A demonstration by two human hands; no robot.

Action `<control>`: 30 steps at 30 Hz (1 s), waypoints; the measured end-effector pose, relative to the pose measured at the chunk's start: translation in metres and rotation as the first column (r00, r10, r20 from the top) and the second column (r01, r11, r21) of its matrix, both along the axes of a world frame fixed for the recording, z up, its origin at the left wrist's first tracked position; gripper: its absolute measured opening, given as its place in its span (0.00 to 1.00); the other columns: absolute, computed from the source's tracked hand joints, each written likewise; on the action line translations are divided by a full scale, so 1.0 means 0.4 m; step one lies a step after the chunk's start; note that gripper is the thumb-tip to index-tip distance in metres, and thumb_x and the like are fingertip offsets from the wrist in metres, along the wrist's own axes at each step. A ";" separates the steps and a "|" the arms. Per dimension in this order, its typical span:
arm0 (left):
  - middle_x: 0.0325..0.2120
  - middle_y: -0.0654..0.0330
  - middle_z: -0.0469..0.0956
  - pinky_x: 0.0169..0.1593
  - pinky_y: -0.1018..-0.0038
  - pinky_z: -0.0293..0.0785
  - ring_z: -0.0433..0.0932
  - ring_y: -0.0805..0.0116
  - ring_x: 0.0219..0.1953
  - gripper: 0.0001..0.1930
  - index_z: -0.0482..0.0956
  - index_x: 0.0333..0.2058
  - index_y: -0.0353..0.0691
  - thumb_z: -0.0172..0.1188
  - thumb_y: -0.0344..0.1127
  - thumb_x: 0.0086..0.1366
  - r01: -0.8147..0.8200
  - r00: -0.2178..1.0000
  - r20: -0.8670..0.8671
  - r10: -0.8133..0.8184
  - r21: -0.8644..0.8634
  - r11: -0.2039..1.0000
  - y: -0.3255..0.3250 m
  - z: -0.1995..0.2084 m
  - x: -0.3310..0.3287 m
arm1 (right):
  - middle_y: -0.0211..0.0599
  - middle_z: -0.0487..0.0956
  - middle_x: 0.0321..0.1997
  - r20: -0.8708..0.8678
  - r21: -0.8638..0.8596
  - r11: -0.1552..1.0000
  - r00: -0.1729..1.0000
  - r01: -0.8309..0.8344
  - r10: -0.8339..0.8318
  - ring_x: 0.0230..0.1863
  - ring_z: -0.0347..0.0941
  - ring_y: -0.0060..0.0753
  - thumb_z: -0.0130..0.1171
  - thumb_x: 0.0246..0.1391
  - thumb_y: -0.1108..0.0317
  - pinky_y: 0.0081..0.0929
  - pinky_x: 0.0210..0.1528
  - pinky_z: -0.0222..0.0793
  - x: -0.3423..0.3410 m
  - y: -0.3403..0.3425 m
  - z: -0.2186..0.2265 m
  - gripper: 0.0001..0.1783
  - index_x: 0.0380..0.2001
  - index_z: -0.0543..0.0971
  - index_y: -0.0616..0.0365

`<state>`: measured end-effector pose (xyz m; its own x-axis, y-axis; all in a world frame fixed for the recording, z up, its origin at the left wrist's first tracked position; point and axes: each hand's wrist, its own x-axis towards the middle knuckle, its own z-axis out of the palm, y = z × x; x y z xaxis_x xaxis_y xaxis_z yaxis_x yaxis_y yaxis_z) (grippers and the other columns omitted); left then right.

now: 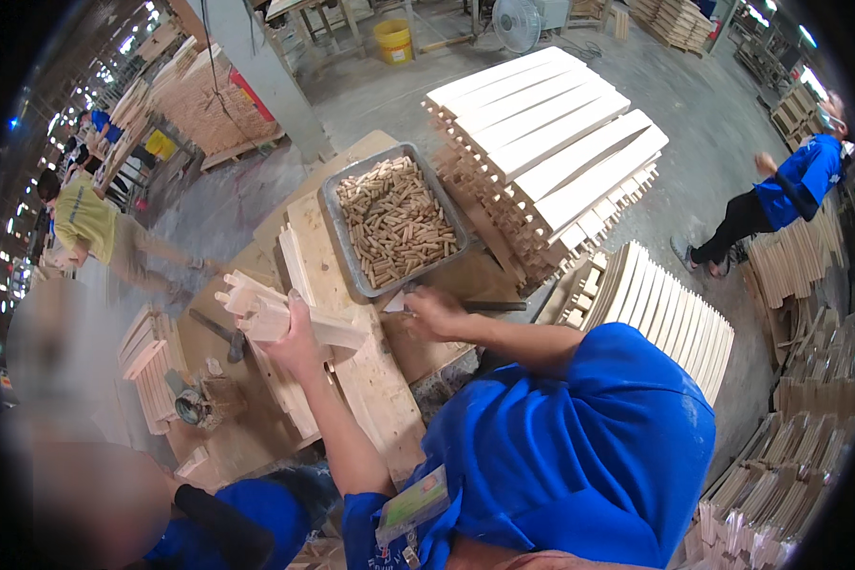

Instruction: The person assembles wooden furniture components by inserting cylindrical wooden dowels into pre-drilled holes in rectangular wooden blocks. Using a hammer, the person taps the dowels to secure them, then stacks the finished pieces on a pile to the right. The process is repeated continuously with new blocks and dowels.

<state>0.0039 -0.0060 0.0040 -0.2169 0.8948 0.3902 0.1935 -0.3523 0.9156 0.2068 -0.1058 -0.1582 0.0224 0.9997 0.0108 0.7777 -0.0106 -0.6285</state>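
My left hand (297, 344) is wrapped round a small bundle of pale wooden pieces (256, 306) with shaped ends, above the wooden workbench (378, 380). My right hand (431, 314) is closed, its fingers curled, just below the near rim of a grey metal tray (331, 214). Whatever it grips is hidden; a small whitish piece shows by its fingertips. Several short wooden dowels (394, 223) fill the tray. A dark bar (496, 306) sticks out beside my right wrist.
Stacked wooden slats (551, 114) stand beyond the tray, and another stack (655, 318) is at my right. A hammer (220, 328) and a round container (192, 406) lie on the bench's left. A co-worker (228, 527) is close at lower left; another person (793, 190) is at far right.
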 end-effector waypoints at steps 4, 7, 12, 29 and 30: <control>0.58 0.52 0.76 0.62 0.66 0.74 0.77 0.62 0.56 0.36 0.62 0.68 0.31 0.66 0.21 0.63 0.047 0.992 0.118 -0.045 -0.016 0.999 0.002 -0.014 -0.009 | 0.50 0.78 0.51 0.353 0.094 0.995 0.935 -0.014 -0.020 0.52 0.77 0.57 0.63 0.55 0.57 0.54 0.50 0.76 0.073 -0.074 -0.068 0.20 0.49 0.79 0.52; 0.56 0.54 0.78 0.61 0.67 0.74 0.78 0.64 0.55 0.32 0.66 0.65 0.31 0.65 0.20 0.62 0.093 0.985 0.143 -0.093 0.006 0.996 0.007 -0.020 -0.013 | 0.50 0.79 0.46 0.293 0.142 0.989 0.953 0.042 -0.082 0.48 0.78 0.56 0.64 0.53 0.58 0.54 0.49 0.76 0.069 -0.049 -0.092 0.22 0.49 0.78 0.55; 0.56 0.51 0.77 0.58 0.67 0.78 0.79 0.64 0.55 0.40 0.58 0.69 0.33 0.68 0.19 0.61 0.136 0.979 0.146 -0.139 0.031 0.990 0.025 -0.030 -0.032 | 0.51 0.81 0.44 0.062 -0.068 0.998 0.998 -0.008 0.012 0.46 0.81 0.52 0.65 0.55 0.58 0.53 0.47 0.76 0.080 0.013 -0.142 0.22 0.47 0.76 0.59; 0.58 0.49 0.78 0.62 0.63 0.74 0.79 0.58 0.56 0.28 0.68 0.64 0.27 0.64 0.22 0.67 0.259 0.965 0.026 -0.259 0.010 0.966 0.110 -0.069 -0.078 | 0.51 0.82 0.34 -0.495 -0.323 0.946 0.856 -0.023 -0.148 0.39 0.82 0.50 0.53 0.69 0.54 0.47 0.43 0.75 0.069 -0.106 0.041 0.19 0.43 0.80 0.61; 0.58 0.49 0.78 0.62 0.63 0.74 0.79 0.58 0.56 0.27 0.69 0.64 0.27 0.63 0.22 0.67 0.267 0.963 0.022 -0.267 0.006 0.964 0.108 -0.057 -0.069 | 0.51 0.82 0.34 -0.509 -0.217 0.976 0.855 -0.014 -0.100 0.40 0.82 0.52 0.53 0.69 0.55 0.47 0.43 0.74 0.073 -0.090 0.063 0.18 0.43 0.79 0.61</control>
